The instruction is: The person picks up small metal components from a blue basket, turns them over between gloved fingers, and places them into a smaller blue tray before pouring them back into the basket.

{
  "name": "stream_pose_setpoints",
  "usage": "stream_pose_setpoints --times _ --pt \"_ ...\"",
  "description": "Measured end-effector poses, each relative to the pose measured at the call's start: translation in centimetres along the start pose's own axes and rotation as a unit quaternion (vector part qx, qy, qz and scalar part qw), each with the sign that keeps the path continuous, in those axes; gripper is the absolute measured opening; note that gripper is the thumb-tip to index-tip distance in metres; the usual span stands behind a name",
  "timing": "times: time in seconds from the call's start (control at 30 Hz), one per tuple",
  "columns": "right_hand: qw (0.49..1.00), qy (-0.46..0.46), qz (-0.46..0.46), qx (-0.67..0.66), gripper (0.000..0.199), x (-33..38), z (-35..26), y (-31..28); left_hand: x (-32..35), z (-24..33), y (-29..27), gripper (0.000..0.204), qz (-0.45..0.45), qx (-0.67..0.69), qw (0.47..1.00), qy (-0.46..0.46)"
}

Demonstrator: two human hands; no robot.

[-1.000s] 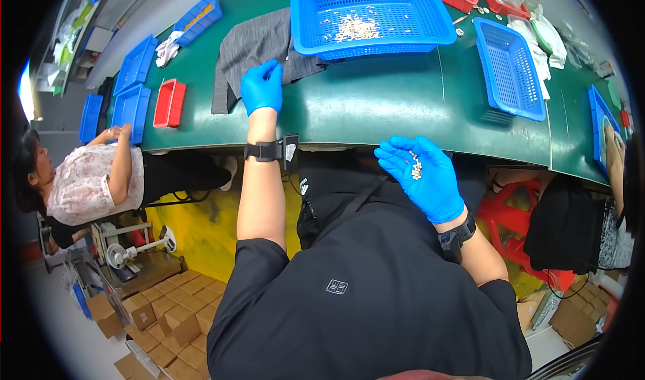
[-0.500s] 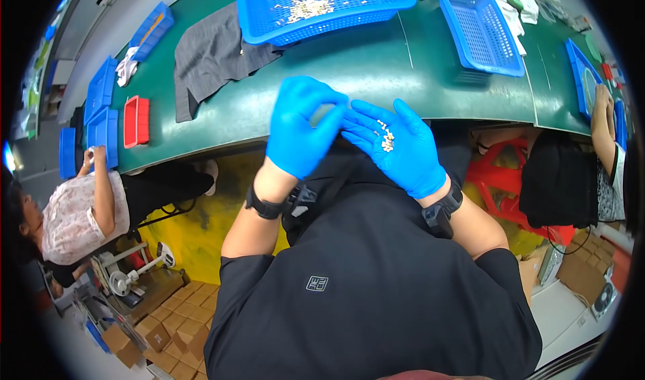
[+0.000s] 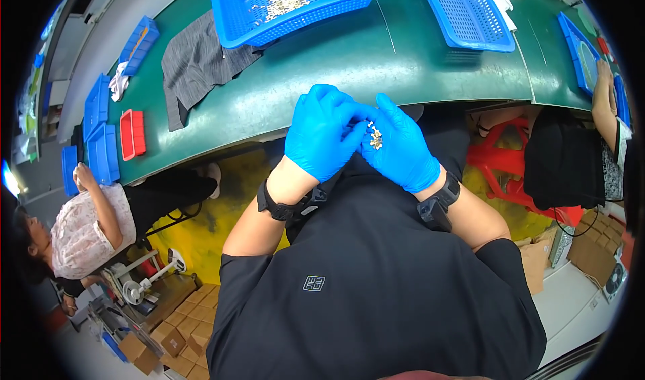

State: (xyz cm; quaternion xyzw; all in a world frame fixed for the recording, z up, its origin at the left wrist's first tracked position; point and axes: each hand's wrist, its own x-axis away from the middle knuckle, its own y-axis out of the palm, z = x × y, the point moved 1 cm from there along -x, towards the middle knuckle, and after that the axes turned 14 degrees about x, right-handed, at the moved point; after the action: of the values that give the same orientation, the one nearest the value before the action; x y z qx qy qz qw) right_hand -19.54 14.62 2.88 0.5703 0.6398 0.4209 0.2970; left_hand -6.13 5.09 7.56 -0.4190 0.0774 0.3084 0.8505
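Observation:
My right hand (image 3: 402, 153), in a blue glove, is cupped palm up below the table's front edge. A small heap of tiny gold and white pieces (image 3: 376, 138) lies in its palm; some look like short pins or screws. My left hand (image 3: 321, 133), also gloved in blue, reaches across from the left. Its thumb and forefinger are pinched at the edge of the heap and overlap the right hand's fingers. Whether a piece is between those fingertips cannot be made out.
On the green table (image 3: 322, 71), a blue basket (image 3: 295, 19) holds many similar pieces. A grey cloth (image 3: 195, 61) lies partly under it. Another blue basket (image 3: 470, 17) stands right, a red bin (image 3: 132, 135) left. A person (image 3: 91, 225) sits at left; another person's arm (image 3: 603, 101) shows right.
My left fingertips have come down into the right palm beside the pieces. My right hand's fingers, spread before, now curl more. The view has shifted slightly, moving the baskets up and left.

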Motion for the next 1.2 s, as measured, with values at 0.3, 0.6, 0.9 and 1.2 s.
stream_pose_setpoints --times 0.3,0.6,0.9,1.2 --pt "0.99 -0.015 0.102 0.099 0.045 0.3 0.9 -0.7 0.0 0.8 0.8 0.018 -0.004 0.034 0.998 -0.054" --pt "0.863 -0.128 0.152 0.464 0.035 -0.2 1.6 -2.1 -0.4 1.2 0.7 0.015 -0.006 0.055 0.998 -0.026" --pt "0.996 0.003 0.089 0.008 0.064 0.3 -0.9 0.9 -0.2 0.8 -1.1 0.024 0.13 0.133 0.981 0.05" --pt "0.994 0.005 0.105 0.002 0.069 -0.1 -0.8 0.6 -0.8 1.1 -2.6 0.03 0.169 0.132 0.969 0.124"
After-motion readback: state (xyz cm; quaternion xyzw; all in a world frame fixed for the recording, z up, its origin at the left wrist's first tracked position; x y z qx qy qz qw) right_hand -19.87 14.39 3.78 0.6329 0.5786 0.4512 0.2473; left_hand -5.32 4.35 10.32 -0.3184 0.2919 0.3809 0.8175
